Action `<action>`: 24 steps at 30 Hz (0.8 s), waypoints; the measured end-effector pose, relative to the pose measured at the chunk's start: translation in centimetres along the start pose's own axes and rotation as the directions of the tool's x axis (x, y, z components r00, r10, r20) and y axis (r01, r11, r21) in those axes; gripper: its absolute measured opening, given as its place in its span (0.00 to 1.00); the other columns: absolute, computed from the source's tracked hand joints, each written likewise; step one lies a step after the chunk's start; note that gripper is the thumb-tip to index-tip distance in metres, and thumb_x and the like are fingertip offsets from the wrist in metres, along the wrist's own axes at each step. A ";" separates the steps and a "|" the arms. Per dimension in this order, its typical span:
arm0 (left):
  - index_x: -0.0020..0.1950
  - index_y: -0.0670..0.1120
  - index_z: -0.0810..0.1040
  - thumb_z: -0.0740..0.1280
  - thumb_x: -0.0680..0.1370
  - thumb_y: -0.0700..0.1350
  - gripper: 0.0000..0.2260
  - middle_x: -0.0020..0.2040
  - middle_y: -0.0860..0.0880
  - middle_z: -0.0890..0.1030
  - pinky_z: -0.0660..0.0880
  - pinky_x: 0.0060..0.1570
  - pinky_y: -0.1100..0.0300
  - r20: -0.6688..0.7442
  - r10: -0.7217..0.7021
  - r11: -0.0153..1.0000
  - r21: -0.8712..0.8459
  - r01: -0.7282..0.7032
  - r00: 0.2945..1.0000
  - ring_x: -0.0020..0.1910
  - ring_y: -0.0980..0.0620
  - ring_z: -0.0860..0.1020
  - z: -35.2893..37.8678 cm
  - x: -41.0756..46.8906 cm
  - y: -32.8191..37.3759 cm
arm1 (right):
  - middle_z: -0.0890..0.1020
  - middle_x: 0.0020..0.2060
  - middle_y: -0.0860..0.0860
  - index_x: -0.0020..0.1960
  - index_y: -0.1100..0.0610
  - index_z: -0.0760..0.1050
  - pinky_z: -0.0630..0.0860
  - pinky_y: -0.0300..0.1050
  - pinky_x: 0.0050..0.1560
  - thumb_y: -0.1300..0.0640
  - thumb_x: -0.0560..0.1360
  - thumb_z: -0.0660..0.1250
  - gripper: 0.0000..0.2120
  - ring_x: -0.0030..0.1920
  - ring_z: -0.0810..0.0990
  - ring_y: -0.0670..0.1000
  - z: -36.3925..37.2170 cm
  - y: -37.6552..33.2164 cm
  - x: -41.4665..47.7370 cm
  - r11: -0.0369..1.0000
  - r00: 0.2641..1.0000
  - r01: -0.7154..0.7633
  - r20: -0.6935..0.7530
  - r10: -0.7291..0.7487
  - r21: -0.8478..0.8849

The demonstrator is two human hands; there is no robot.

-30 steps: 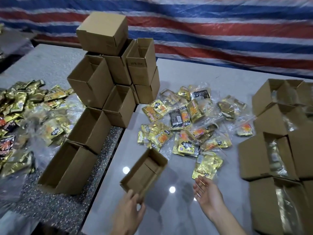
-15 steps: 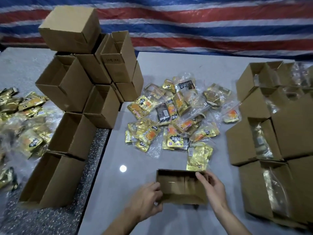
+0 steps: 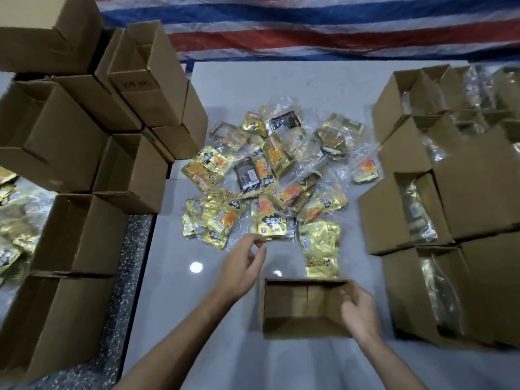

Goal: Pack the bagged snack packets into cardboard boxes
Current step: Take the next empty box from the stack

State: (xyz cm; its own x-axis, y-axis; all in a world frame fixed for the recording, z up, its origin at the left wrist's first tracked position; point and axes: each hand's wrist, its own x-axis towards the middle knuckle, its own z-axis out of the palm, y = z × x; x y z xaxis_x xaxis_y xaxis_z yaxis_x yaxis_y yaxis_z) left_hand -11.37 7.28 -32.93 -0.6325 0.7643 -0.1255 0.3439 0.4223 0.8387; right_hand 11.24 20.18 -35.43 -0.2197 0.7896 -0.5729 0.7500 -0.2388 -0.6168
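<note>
At the far left, loose gold packets lie on a speckled strip, partly hidden behind a stack of empty cardboard boxes that are piled at odd angles with their openings facing several ways. To the right of the stack is a glossy grey surface, and on its middle sits the pile of bagged snack packets: gold and black packets sealed in clear bags, overlapping one another.

The left hand reaches to the near edge of that pile with thumb and fingers loosely curled and parted, holding nothing. Whether its fingertips touch a bag cannot be told.

Just right of it, the open box stands upright on the surface with its mouth up and nothing inside. One bag of gold packets lies flat just behind the box's far wall. The right hand holds the box by its right wall, fingers curled over into the inside.

Further right, packed boxes stand close together, clear bags showing in their open tops. A red, white and blue striped tarp hangs behind.
</note>
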 end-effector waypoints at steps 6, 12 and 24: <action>0.63 0.46 0.76 0.60 0.83 0.49 0.12 0.61 0.46 0.77 0.75 0.57 0.50 0.409 -0.136 0.944 0.329 -0.007 0.902 0.57 0.46 0.78 4.8 9.4 1.3 | 0.81 0.59 0.57 0.66 0.59 0.76 0.71 0.48 0.66 0.66 0.80 0.61 0.16 0.63 0.77 0.58 -0.8 0.5 0.0 0.999 0.998 -0.053 -0.030 0.053 0.005; 0.66 0.46 0.72 0.60 0.81 0.44 0.13 0.61 0.42 0.77 0.71 0.63 0.41 0.391 -0.117 0.733 0.655 -0.186 0.913 0.61 0.40 0.76 11.5 14.0 4.0 | 0.80 0.61 0.55 0.67 0.58 0.75 0.68 0.41 0.64 0.70 0.78 0.58 0.20 0.63 0.75 0.54 -0.6 -0.5 -0.3 0.998 0.998 -0.061 -0.028 0.060 -0.029; 0.74 0.58 0.64 0.63 0.81 0.43 0.23 0.64 0.45 0.76 0.72 0.60 0.49 0.554 -0.095 0.634 0.674 -0.379 0.827 0.57 0.45 0.79 16.0 17.2 4.9 | 0.75 0.53 0.44 0.64 0.44 0.72 0.62 0.34 0.62 0.70 0.79 0.58 0.24 0.58 0.70 0.45 -1.5 -0.5 0.1 0.997 0.994 -0.078 0.071 0.079 -0.011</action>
State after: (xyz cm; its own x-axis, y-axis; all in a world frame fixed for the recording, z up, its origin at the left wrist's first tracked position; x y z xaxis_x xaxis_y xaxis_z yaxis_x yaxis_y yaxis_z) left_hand -9.51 30.28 -39.47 -0.1713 0.8622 -0.4767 0.9256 0.3066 0.2218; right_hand 11.76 21.27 -34.36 -0.2040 0.7262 -0.6565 0.7714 -0.2937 -0.5645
